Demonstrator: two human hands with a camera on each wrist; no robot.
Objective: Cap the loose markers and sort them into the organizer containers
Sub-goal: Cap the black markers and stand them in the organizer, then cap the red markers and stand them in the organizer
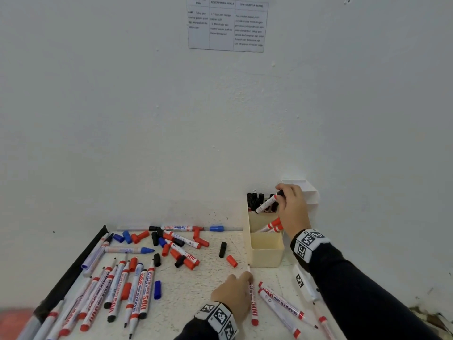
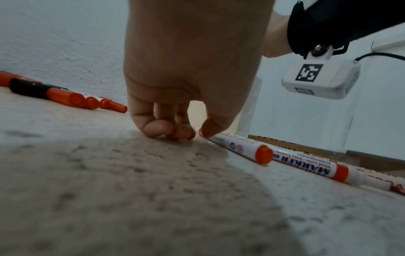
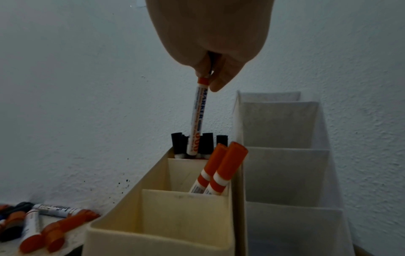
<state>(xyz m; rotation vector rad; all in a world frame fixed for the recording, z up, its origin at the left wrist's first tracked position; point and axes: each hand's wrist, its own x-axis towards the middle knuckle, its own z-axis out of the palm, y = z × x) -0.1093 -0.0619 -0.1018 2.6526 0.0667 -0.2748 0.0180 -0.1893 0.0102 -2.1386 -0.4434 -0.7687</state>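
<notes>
My right hand [image 1: 282, 195] pinches the capped top of a white marker with a black cap [image 1: 267, 203], seen also in the right wrist view as the marker [image 3: 198, 117] under my right hand [image 3: 210, 78]. Its lower end stands in the far compartment of the cream organizer [image 1: 267, 251], among black-capped markers [image 3: 178, 143]. Two red-capped markers [image 3: 219, 171] lean in the middle compartment. My left hand [image 1: 245, 278] is low on the table, fingers curled and thumb pinching the front end of an uncapped red marker [image 2: 238, 147] that lies flat.
Several loose markers and red, blue and black caps lie over the table's left half. A red cap [image 1: 231, 261] and a black cap [image 1: 222, 249] lie near the organizer. More red markers [image 1: 282, 303] lie right of my left hand. A white organizer [image 3: 285, 173] stands beside the cream one, against the wall.
</notes>
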